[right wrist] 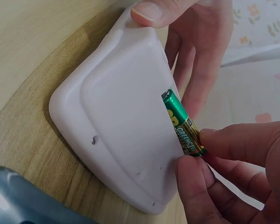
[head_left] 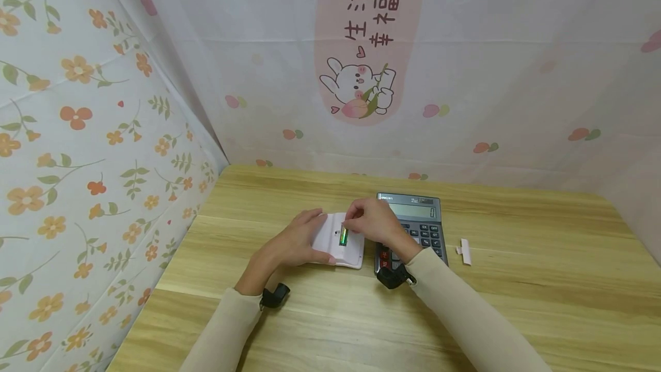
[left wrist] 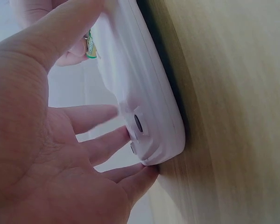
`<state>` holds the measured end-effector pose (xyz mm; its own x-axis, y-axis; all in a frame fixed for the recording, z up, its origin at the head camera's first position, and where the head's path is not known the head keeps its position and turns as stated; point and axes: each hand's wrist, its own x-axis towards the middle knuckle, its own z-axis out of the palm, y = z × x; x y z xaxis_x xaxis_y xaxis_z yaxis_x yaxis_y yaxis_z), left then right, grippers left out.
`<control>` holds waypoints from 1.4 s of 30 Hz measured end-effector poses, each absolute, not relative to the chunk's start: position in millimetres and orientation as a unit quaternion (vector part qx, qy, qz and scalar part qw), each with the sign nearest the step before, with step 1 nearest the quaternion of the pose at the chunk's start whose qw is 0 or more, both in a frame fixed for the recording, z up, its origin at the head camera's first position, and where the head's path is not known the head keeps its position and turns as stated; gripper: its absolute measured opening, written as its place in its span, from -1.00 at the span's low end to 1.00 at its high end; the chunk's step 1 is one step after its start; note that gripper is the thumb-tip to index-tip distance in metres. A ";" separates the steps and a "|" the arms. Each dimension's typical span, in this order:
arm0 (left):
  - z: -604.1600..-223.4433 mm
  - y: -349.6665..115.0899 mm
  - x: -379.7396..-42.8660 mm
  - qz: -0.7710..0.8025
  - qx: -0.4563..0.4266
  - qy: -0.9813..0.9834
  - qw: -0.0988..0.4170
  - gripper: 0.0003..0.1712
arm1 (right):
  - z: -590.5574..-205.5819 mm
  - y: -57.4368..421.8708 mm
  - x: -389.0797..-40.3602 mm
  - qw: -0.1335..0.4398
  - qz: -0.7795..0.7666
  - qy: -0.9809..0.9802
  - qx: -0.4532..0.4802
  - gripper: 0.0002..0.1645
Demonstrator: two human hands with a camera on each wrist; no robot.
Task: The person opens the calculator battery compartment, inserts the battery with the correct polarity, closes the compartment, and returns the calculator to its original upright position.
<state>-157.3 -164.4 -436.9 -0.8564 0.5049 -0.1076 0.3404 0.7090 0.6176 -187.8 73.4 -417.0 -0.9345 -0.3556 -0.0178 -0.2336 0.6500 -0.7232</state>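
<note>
A white plastic device (head_left: 353,255) lies on the table with its slotted face up; a dark oval part shows on its edge in the left wrist view. My left hand (head_left: 295,241) holds it from the left, thumb on the near edge and fingers at the far side. A green and gold GP battery (right wrist: 181,122) sits in the slot, tilted in the right wrist view with one end standing out. My right hand (head_left: 373,222) pinches that end between thumb and fingers. The device's underside is hidden.
A grey desk calculator (head_left: 413,211) lies right beside the device, partly under my right forearm. Farther right is a small white plastic piece (head_left: 466,252) with a tab. A printed curtain (head_left: 258,73) hangs behind the wooden table (head_left: 542,280), another along its left side.
</note>
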 end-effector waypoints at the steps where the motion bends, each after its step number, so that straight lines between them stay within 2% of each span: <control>1: -437.3 -164.2 -157.3 0.306 0.231 0.914 0.134 0.27 | -417.0 73.8 -187.8 0.081 -0.387 0.904 -0.161 -0.90; 9: -437.4 -162.0 -155.4 0.298 0.238 0.916 0.126 0.30 | -417.0 75.9 -187.1 0.081 -0.396 0.900 -0.162 -0.94; 21: -436.4 -154.5 -151.4 0.248 0.220 0.937 0.108 0.23 | -416.2 75.5 -187.6 0.084 -0.383 0.907 -0.155 -0.91; 42: -434.2 -147.2 -147.2 0.227 0.187 0.949 0.113 0.18 | -420.2 73.7 -187.7 0.063 -0.363 0.912 -0.182 -0.91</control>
